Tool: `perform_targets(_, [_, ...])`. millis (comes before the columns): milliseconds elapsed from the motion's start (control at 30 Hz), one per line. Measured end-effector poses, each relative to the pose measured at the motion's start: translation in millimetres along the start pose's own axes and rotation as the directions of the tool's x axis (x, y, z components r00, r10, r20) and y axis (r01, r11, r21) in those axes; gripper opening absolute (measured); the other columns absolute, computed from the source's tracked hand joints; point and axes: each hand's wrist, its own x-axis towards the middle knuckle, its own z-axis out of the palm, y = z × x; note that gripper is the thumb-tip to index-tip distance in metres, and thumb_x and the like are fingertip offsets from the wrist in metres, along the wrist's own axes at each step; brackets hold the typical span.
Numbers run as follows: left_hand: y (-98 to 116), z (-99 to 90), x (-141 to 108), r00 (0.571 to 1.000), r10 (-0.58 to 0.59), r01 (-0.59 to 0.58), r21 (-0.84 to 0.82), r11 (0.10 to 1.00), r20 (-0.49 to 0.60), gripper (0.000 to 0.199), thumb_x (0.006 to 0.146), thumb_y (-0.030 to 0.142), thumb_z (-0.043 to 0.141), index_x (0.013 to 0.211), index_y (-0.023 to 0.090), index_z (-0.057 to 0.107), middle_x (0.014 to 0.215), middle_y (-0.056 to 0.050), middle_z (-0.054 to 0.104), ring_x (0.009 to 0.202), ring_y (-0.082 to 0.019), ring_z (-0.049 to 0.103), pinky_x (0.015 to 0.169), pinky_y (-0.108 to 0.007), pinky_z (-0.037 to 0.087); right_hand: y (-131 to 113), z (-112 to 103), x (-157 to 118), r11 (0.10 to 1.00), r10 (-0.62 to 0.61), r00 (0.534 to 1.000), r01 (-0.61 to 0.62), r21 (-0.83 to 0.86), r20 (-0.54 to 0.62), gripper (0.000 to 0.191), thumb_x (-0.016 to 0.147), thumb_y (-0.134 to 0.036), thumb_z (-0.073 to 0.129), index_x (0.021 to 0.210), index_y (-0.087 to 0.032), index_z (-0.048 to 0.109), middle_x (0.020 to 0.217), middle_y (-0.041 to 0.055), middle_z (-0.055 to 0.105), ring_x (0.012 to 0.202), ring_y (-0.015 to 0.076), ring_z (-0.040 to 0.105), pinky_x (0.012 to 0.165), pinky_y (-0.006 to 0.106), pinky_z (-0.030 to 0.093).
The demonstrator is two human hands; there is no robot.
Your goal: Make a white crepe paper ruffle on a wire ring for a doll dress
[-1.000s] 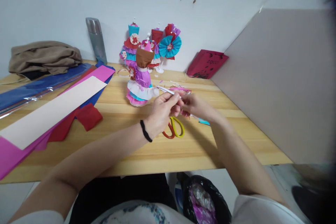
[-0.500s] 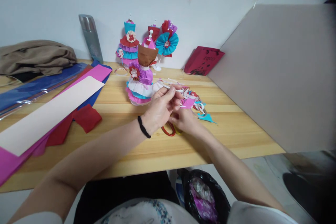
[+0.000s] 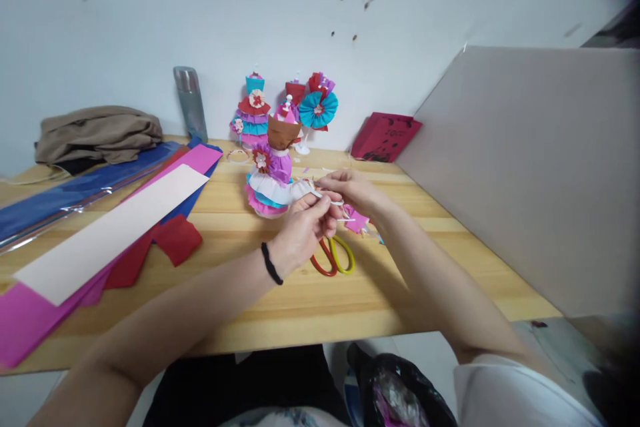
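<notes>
My left hand [image 3: 311,225], with a black band at the wrist, pinches a thin white paper strip [image 3: 324,195]. Close above it is my right hand [image 3: 354,189], its thumb and fingers drawn together at the strip's far side; what sits between those fingertips is too small to make out. Beneath the hands lie scissors [image 3: 333,257] with one red and one yellow handle loop, their blades hidden. Just left of the hands stands a small dress form [image 3: 279,163] in a layered paper dress with a brown top, purple middle and white, blue and pink ruffles.
Paper scraps [image 3: 356,219] lie beyond and beside my right hand. Behind stand more decorated dress forms [image 3: 254,110] and a magenta bag [image 3: 385,137]. Coloured paper sheets [image 3: 117,230], a bottle [image 3: 191,103] and brown cloth [image 3: 100,133] are leftward. A black-lined bin [image 3: 405,390] sits below the table edge.
My right hand has lifted from beside the scissors up to the white strip, baring the yellow and red handles. My left hand still holds the strip. The view has tilted upward.
</notes>
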Motion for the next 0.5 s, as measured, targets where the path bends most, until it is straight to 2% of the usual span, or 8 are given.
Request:
perform_targets(100, [4.9,-1.7,-4.5,1.000,-0.007,0.008,0.032,0.999,-0.010,0.018,0.082,0.024,0.067,0.094,0.012,0.061,0.064,0.002,0.058,0.049,-0.005,0.048,0.045,-0.017,0.034,-4.1,8.0,4.6,0.999,-0.028,1.000,0.028,0.029,-0.005,0.030,0.054,-0.036,0.081,0.070,-0.015,0.068,0.054,-0.0011,0.061,0.044,0.0077,0.047,0.044,0.021,0.034])
perform_targets(200, [9.9,-6.3,-14.7,1.000,-0.010,0.011,0.122,0.992,-0.007,0.031,0.076,0.027,0.073,0.100,0.012,0.061,0.069,0.000,0.062,0.052,-0.006,0.051,0.046,-0.017,0.037,-6.8,9.8,3.7,0.997,-0.068,0.996,0.069,0.025,-0.055,0.026,0.054,-0.035,0.079,0.066,-0.015,0.067,0.048,-0.0026,0.057,0.039,0.0062,0.042,0.040,0.021,0.031])
perform_targets(267, [13.0,-12.2,-24.2,1.000,-0.027,0.026,0.253,0.967,-0.001,0.029,0.075,0.030,0.072,0.094,0.011,0.062,0.070,-0.001,0.063,0.051,-0.007,0.052,0.045,-0.018,0.038,-8.0,8.3,2.6,0.995,-0.094,0.992,0.095,0.012,-0.083,0.024,0.054,-0.034,0.078,0.062,-0.015,0.065,0.046,-0.0024,0.056,0.038,0.0059,0.041,0.039,0.021,0.030])
perform_targets(333, [19.0,-19.0,-33.7,0.997,-0.057,0.075,0.451,0.889,-0.054,0.026,0.076,0.029,0.070,0.094,0.011,0.064,0.064,0.000,0.062,0.045,-0.007,0.048,0.041,-0.019,0.035,-8.8,6.4,2.3,0.994,-0.110,0.986,0.110,-0.004,-0.124,0.024,0.052,-0.033,0.078,0.061,-0.015,0.065,0.048,-0.0010,0.058,0.040,0.0068,0.045,0.038,0.021,0.031])
perform_targets(400, [32.9,-24.2,-40.0,0.991,0.058,0.035,0.651,0.758,-0.121,0.024,0.075,0.025,0.069,0.096,0.013,0.066,0.057,0.002,0.060,0.043,-0.008,0.046,0.041,-0.020,0.034,-9.8,5.3,2.9,0.992,-0.127,0.979,0.125,-0.019,-0.160,0.023,0.051,-0.032,0.077,0.062,-0.015,0.065,0.049,0.0002,0.060,0.040,0.0076,0.046,0.038,0.021,0.031])
perform_targets(433, [43.9,-25.4,-40.9,0.976,0.197,-0.068,0.735,0.675,-0.090,0.020,0.074,0.023,0.070,0.093,0.014,0.068,0.058,0.001,0.060,0.048,-0.009,0.050,0.045,-0.021,0.037,-10.5,5.1,3.2,0.991,-0.135,0.976,0.132,-0.025,-0.172,0.023,0.051,-0.032,0.077,0.062,-0.015,0.066,0.049,0.0002,0.060,0.040,0.0076,0.046,0.037,0.021,0.030])
perform_targets(467, [57.9,-25.4,-39.9,0.933,0.358,-0.191,0.797,0.572,-0.033,0.018,0.076,0.023,0.069,0.092,0.016,0.070,0.062,0.001,0.061,0.053,-0.010,0.053,0.050,-0.022,0.040,-11.6,5.1,3.6,0.990,-0.144,0.972,0.141,-0.029,-0.184,0.023,0.052,-0.032,0.076,0.063,-0.015,0.066,0.049,-0.0001,0.059,0.039,0.0074,0.045,0.037,0.021,0.030])
perform_targets(500, [74.3,-24.1,-37.2,0.866,0.499,-0.293,0.847,0.443,0.038,0.017,0.078,0.023,0.066,0.093,0.018,0.071,0.065,0.000,0.062,0.056,-0.011,0.054,0.053,-0.023,0.042,-12.9,5.2,3.8,0.988,-0.154,0.969,0.151,-0.033,-0.193,0.023,0.052,-0.033,0.075,0.064,-0.015,0.066,0.048,-0.0004,0.059,0.039,0.0072,0.044,0.037,0.021,0.030])
